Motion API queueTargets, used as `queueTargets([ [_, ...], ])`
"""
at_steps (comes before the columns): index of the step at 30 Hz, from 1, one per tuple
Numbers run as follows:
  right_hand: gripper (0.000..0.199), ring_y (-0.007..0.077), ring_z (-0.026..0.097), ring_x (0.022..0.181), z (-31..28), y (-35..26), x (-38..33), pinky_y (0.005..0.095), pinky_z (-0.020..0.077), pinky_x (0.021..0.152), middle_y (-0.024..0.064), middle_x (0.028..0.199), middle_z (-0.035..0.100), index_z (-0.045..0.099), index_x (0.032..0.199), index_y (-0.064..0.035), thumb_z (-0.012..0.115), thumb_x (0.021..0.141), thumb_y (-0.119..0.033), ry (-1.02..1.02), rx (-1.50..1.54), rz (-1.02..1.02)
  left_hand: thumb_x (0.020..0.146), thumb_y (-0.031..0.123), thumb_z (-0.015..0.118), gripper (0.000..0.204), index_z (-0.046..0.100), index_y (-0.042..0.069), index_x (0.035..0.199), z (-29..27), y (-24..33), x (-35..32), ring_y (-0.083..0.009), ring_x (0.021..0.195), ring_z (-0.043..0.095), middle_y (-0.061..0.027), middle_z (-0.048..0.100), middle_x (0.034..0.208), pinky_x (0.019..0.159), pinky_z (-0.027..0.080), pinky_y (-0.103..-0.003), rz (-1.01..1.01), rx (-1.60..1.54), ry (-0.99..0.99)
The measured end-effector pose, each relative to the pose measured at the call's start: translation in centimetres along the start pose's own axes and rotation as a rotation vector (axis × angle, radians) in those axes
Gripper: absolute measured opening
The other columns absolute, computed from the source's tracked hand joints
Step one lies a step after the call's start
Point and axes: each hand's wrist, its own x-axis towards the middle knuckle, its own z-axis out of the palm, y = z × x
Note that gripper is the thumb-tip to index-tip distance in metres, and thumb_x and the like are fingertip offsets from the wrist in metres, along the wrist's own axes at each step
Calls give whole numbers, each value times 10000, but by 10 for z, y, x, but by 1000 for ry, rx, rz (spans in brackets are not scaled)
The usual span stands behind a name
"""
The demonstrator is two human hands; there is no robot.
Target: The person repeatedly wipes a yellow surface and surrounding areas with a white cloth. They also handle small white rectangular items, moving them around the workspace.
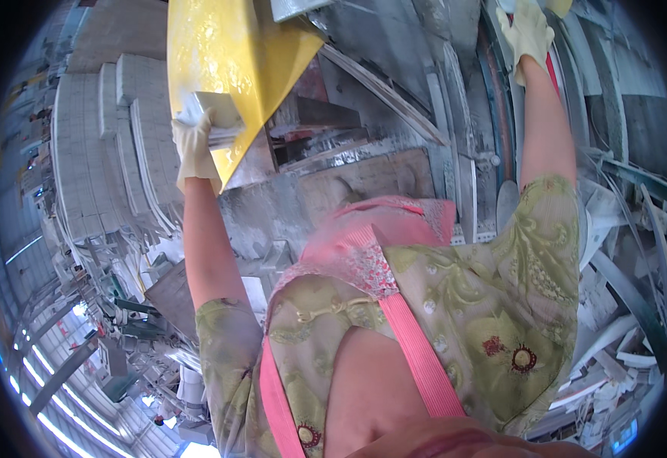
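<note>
Two hands: both gloved, both raised, well apart, one at each upper side of the view.
Left hand: closed around the edge of a pale grey slab, fingers curled over its near side, glove touching the yellow sheet too.
Right hand: reaching high at the top right, fingers partly spread on something pale cut off by the rim; grip not clear, held thing not identifiable.
Yellow sheet: upper left, tilted, lying against the slab, glossy with a faint pattern.
Handling, judged: sheet looks thin, light, stiff enough to hold shape yet bendable; glossy face likely slippery under gloves; corners likely to crease.
Hold, judged: best at the lower edge beside the slab, pinched together with it.
Surroundings: stacked white tiled blocks at left; grey rails and scrap strips at right.
</note>
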Motion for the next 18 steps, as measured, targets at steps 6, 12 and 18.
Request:
queueTargets([
  [6,611,316,563,1225,-17,14,-12,459,449,1008,143,1304,607,571,1377,-68,575,967,-521,-113,10,-138,695,373,908,832,549,-81,1292,-4,7,-4,-329,1185,607,-236,583,1306,994,502,-422,-48,-45,-7],
  [12,568,268,567,1192,-65,34,-54,444,434,948,117,1302,619,593,1366,-66,548,986,-486,-188,27,-211,695,412,911,845,565,-80,1288,-6,25,-22,-323,1190,601,-246,597,1296,983,504,-439,-9,-196,-6],
  [18,414,273,569,1184,-79,67,-52,433,437,985,74,1185,670,652,1257,-95,569,989,-399,-189,331,-122,724,426,892,941,487,-98,1393,-7,16,-23,-358,1194,619,-271,599,1320,981,520,-439,-39,-142,-42],
])
